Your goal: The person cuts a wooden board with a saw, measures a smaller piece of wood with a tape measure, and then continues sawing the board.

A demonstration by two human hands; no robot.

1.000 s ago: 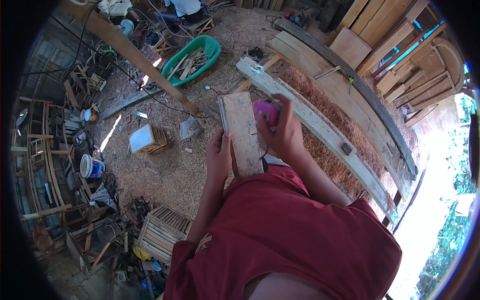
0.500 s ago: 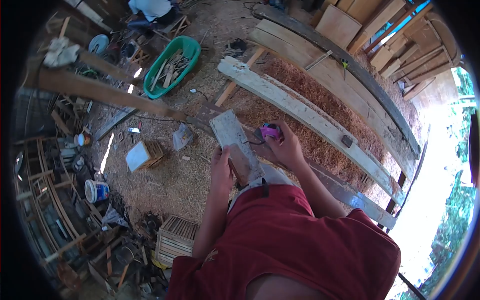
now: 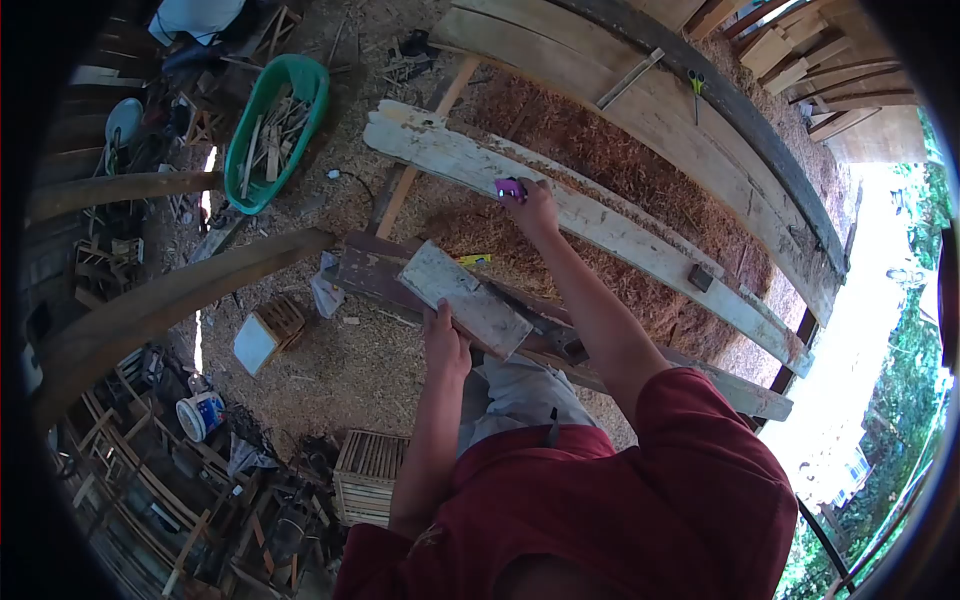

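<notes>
The left hand (image 3: 443, 340) grips the near edge of a short weathered board (image 3: 466, 298), fingers closed around it, holding it tilted above a dark plank (image 3: 370, 270) that runs across in front of the person. The right hand (image 3: 533, 208) is stretched out well ahead, closed on a small pink tool (image 3: 510, 187) that sits at or on the long whitish plank (image 3: 590, 225); whether it touches the wood cannot be told. A small yellow object (image 3: 474, 260) lies on the sawdust just beyond the short board. Sawdust covers the floor (image 3: 330, 360). To the left stand a green tub (image 3: 277, 125) full of wood scraps, a small wooden crate (image 3: 268, 334) and a slatted crate (image 3: 372, 476). Farther back, another person in a light shirt (image 3: 195, 18) is partly visible.
</notes>
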